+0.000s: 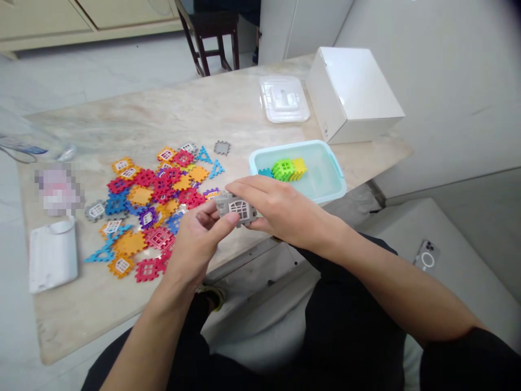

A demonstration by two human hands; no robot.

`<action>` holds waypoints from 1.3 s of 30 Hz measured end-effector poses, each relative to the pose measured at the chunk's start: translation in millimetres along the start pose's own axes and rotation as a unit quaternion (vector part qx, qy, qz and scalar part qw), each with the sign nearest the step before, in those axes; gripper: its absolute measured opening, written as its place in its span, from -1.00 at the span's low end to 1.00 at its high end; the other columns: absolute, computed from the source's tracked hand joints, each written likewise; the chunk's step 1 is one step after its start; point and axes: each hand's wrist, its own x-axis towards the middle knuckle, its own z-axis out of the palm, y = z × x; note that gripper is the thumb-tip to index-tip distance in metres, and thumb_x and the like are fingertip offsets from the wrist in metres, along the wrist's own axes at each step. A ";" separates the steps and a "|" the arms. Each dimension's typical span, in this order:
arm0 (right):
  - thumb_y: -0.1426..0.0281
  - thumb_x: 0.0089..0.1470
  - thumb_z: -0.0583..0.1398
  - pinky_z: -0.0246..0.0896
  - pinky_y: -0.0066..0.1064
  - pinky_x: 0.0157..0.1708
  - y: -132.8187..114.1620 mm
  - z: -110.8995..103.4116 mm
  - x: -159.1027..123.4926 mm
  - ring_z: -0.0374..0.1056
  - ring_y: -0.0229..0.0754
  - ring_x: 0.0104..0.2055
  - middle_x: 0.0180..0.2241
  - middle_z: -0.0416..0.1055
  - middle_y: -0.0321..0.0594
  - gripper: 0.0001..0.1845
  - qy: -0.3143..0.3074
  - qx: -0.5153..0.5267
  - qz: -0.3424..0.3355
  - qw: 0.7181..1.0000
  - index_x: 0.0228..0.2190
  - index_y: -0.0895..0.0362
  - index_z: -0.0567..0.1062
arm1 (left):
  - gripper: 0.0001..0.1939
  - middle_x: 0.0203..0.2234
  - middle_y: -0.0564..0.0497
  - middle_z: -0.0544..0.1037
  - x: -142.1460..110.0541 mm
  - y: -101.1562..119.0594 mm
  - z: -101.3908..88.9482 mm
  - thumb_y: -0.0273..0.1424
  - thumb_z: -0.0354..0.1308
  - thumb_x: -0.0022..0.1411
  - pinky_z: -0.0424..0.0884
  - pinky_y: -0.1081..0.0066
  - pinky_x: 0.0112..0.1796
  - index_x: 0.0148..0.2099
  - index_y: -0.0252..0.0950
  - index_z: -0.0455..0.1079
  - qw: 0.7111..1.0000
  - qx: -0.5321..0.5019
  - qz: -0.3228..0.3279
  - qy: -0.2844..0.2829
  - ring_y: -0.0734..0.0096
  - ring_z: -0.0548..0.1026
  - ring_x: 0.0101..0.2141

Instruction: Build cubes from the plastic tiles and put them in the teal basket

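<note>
Grey interlocking tiles, the front one with a white window, are held together between my two hands over the table's near edge. My left hand grips their left side, thumb across the front. My right hand closes over their top and right side; some of its fingers are hidden behind. Just beyond, a light blue plastic bin contains green tiles, yellow tiles and teal tiles. To the left spreads a loose pile of red, orange, blue and purple tiles.
A clear lid and a white box stand at the back right. One grey tile lies behind the pile. On the left is a white device. A phone rests on the seat at right; a dark chair stands beyond the table.
</note>
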 end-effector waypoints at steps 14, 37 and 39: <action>0.59 0.30 0.35 0.50 0.09 0.24 15.2 -0.8 -5.0 0.54 0.18 0.19 0.10 0.62 0.04 -0.56 0.002 -0.068 0.054 0.996 0.15 0.11 0.53 | -0.64 -0.53 0.08 0.59 24.9 -3.8 35.1 -0.13 0.64 0.11 0.63 0.35 -0.26 -0.25 -0.24 0.65 0.999 -0.002 -0.043 -0.022 0.24 0.66 -0.34; 0.29 0.28 0.44 0.58 -0.23 0.13 26.0 -3.1 5.8 0.67 -0.01 0.06 0.07 0.73 -0.15 -0.52 0.055 0.034 -0.035 0.997 0.20 0.01 0.63 | -0.35 -0.16 -0.19 0.77 32.7 -12.3 11.8 0.09 0.69 -0.02 0.68 0.16 0.00 -0.07 -0.27 0.69 0.957 -0.206 -0.065 -0.195 -0.10 0.74 0.03; 0.31 0.27 0.45 0.58 -0.22 0.14 25.2 -0.4 7.3 0.67 0.00 0.08 0.10 0.72 -0.14 -0.49 0.049 0.033 -0.036 0.998 0.22 -0.01 0.63 | -0.35 -0.19 -0.18 0.77 32.2 -12.0 8.3 0.08 0.69 -0.03 0.68 0.16 -0.03 -0.07 -0.27 0.69 0.960 -0.195 -0.069 -0.188 -0.07 0.75 -0.01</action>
